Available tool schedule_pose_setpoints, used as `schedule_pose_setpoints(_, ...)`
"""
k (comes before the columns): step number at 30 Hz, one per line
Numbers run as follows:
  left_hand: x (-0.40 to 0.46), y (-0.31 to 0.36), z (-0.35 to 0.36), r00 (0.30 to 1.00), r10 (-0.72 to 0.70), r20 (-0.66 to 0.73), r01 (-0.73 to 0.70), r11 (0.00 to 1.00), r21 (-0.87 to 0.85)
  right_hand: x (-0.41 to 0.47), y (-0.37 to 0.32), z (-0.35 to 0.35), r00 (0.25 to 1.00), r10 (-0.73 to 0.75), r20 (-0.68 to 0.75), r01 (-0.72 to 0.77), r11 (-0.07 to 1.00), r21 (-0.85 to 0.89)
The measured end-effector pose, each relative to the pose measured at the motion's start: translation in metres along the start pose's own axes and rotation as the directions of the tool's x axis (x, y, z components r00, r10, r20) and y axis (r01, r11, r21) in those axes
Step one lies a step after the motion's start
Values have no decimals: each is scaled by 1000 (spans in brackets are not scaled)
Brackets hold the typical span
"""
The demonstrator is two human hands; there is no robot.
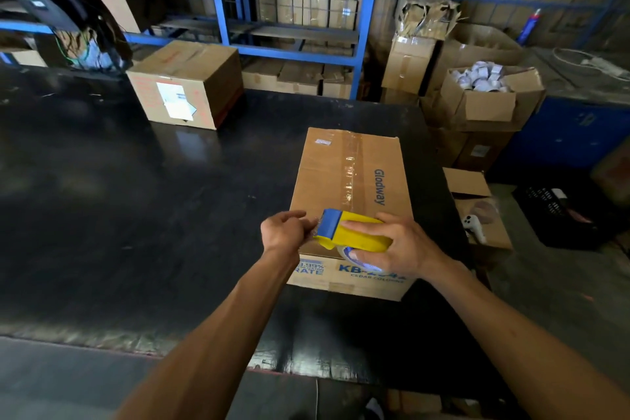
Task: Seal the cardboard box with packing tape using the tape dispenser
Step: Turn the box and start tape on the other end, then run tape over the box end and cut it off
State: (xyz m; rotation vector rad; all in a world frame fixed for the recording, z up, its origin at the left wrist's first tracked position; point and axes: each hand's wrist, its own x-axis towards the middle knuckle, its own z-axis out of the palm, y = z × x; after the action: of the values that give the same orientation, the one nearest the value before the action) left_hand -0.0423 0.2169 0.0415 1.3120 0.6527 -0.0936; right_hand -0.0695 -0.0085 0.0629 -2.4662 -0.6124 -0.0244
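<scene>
While the tape dispenser [354, 232] sits above the near end of the cardboard box [351, 194], low centre of the frame, the right hand [395, 249] is clamped round its yellow body, one finger pressing on the roll underneath. Left hand [284, 232] is at the blue cutter end, fingers pinched together, seemingly on the loose tape end; the tape itself is too clear to make out there.

Box lies lengthwise on the black table [136, 198], flaps closed. A shiny tape strip [349, 174] already runs along the centre seam toward the far edge.

Risks, as I judge them:
- Left fingertips sit right at the serrated blade; a slip could nick them.
- Tape end may fold back on itself or stick to the fingers if pulled slack.
- Starting off the seam line would leave the flaps part-covered, or wrinkled over the existing strip.
- Nothing steadies the box; a hard pull may skid it on the glossy table toward the right edge.
</scene>
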Motion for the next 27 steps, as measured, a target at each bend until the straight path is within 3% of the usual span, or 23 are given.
schedule_pose_setpoints(3, 10, -12, -28, 992, 77, -104, -80, 996, -25, -8, 14, -16, 996, 21, 89, -13, 996, -92)
schedule_pose_setpoints(6, 12, -31, -46, 964, 213, -161, -188, 969, 159, -16, 20, -19, 979, 40, 198, 4, 977, -215)
schedule_pose_setpoints(9, 7, -54, -45, 918, 330, -220, -260, 920, 293, -17, 11, -6, 983, 4, 186, 61, 938, -341)
schedule_pose_setpoints(19, 2, -76, -37, 918, 283, -278, -252, 957, 144, -18, -2, 10, 968, 47, 247, 98, 833, -544)
schedule_pose_setpoints(27, 16, -83, -38, 917, 315, -244, -264, 939, 219, -9, -12, 11, 958, 101, 267, 70, 824, -563)
